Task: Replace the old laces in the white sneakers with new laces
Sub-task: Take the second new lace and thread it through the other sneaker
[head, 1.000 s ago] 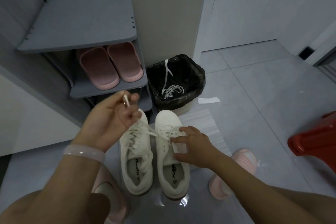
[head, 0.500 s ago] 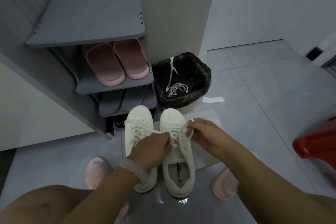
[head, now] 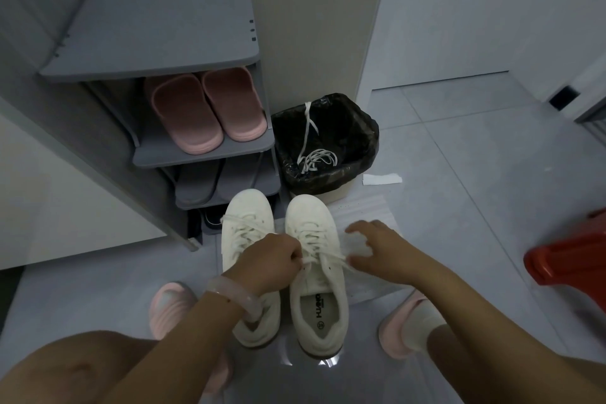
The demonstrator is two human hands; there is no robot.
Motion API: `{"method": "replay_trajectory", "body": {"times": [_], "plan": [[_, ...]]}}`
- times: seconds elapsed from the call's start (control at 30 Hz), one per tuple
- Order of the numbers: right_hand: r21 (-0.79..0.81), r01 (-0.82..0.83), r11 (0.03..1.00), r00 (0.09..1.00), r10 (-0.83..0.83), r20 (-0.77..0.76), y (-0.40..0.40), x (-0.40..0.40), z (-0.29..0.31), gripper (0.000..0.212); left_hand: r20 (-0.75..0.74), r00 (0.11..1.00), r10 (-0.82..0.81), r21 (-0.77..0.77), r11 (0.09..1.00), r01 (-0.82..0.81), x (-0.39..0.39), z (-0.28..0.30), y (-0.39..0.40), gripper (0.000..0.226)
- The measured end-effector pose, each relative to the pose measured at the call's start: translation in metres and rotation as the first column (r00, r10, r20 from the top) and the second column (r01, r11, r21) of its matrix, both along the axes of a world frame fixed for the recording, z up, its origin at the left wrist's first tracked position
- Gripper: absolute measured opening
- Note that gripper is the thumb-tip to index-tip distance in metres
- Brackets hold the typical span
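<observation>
Two white sneakers are standing side by side on the grey floor (head: 459, 174), toes pointing toward the shoe rack (head: 203, 154) and the black-lined bin (head: 360, 128). The left sneaker (head: 246, 216) is showing criss-crossed white lacing over its tongue; the right sneaker (head: 314, 216) is laced too, its insole print showing at the heel opening. The left hand (head: 269, 266) is lying across the left sneaker, fingers curled and pinching the lace (head: 323, 261) of the right sneaker at its upper eyelets. The right hand (head: 380, 252) is hovering just beside the right sneaker, fingers bent and spread; whether they are gripping the lace end, I cannot tell. Old laces (head: 316, 157) are lying in the bin.
</observation>
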State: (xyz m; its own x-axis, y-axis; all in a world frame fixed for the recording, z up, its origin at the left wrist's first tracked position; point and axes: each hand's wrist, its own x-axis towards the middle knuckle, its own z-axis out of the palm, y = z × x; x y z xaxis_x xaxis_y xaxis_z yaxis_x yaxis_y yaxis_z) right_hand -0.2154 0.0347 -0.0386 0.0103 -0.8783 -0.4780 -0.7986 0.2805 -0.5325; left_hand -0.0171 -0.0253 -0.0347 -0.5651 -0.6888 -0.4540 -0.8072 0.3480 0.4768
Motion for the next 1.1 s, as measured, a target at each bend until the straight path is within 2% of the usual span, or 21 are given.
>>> {"method": "replay_trajectory", "body": {"times": [0.03, 0.1, 0.2, 0.27, 0.33, 0.47, 0.6, 0.73, 0.87, 0.93, 1.0, 1.03, 1.1], "plan": [[-0.081, -0.016, 0.997, 1.000, 0.018, 0.025, -0.002, 0.006, 0.000, 0.054, -0.028, 1.000, 0.008, 0.005, 1.000, -0.008, -0.001, 0.001, 0.000, 0.023], [-0.187, -0.086, 0.978, 0.993, 0.099, 0.060, -0.004, 0.022, 0.001, 0.064, -0.079, 0.997, 0.018, -0.019, 1.000, -0.020, -0.003, 0.002, 0.000, 0.022], [-0.159, -0.219, 0.963, 0.975, 0.212, -0.061, -0.004, 0.040, -0.006, 0.063, -0.179, 0.982, 0.053, -0.011, 0.998, -0.055, -0.004, 0.006, -0.001, 0.019], [-0.131, -0.212, 0.968, 0.974, 0.199, -0.111, -0.004, 0.042, -0.010, 0.060, -0.233, 0.970, 0.076, 0.069, 0.996, -0.062, -0.003, 0.015, -0.004, 0.020], [-0.102, -0.196, 0.975, 0.978, 0.186, -0.097, -0.005, 0.042, -0.009, 0.060, -0.290, 0.953, 0.090, 0.170, 0.985, -0.041, 0.002, 0.031, -0.012, 0.020], [-0.088, -0.189, 0.978, 0.980, 0.182, -0.082, -0.007, 0.042, -0.007, 0.061, -0.382, 0.921, 0.074, 0.363, 0.929, 0.076, 0.025, 0.075, -0.024, 0.023], [-0.070, -0.183, 0.981, 0.982, 0.178, -0.070, -0.007, 0.043, -0.008, 0.061, -0.443, 0.896, -0.042, 0.485, 0.829, 0.279, 0.040, 0.097, -0.024, 0.018], [-0.064, -0.185, 0.981, 0.980, 0.180, -0.080, -0.008, 0.044, -0.006, 0.061, -0.489, 0.870, -0.064, 0.535, 0.766, 0.357, 0.045, 0.102, -0.026, 0.012], [-0.067, -0.179, 0.982, 0.983, 0.175, -0.059, -0.008, 0.043, -0.007, 0.062, -0.521, 0.834, -0.183, 0.506, 0.721, 0.474, 0.042, 0.103, -0.024, 0.015], [-0.094, -0.180, 0.979, 0.982, 0.174, -0.074, -0.007, 0.043, -0.009, 0.062, -0.523, 0.843, -0.127, 0.512, 0.743, 0.430, 0.038, 0.104, -0.023, 0.018], [-0.159, -0.184, 0.970, 0.982, 0.177, -0.060, -0.006, 0.047, -0.007, 0.057, -0.507, 0.861, 0.026, 0.450, 0.860, 0.239, 0.031, 0.099, -0.021, 0.023], [-0.206, -0.170, 0.964, 0.984, 0.176, 0.014, -0.005, 0.050, -0.004, 0.050, -0.512, 0.850, 0.125, 0.399, 0.911, 0.106, 0.026, 0.095, -0.021, 0.022], [-0.244, -0.058, 0.968, 0.941, 0.135, 0.310, -0.002, 0.057, 0.013, 0.021, -0.569, 0.779, 0.262, 0.325, 0.942, -0.080, 0.015, 0.086, -0.020, 0.014]]}}
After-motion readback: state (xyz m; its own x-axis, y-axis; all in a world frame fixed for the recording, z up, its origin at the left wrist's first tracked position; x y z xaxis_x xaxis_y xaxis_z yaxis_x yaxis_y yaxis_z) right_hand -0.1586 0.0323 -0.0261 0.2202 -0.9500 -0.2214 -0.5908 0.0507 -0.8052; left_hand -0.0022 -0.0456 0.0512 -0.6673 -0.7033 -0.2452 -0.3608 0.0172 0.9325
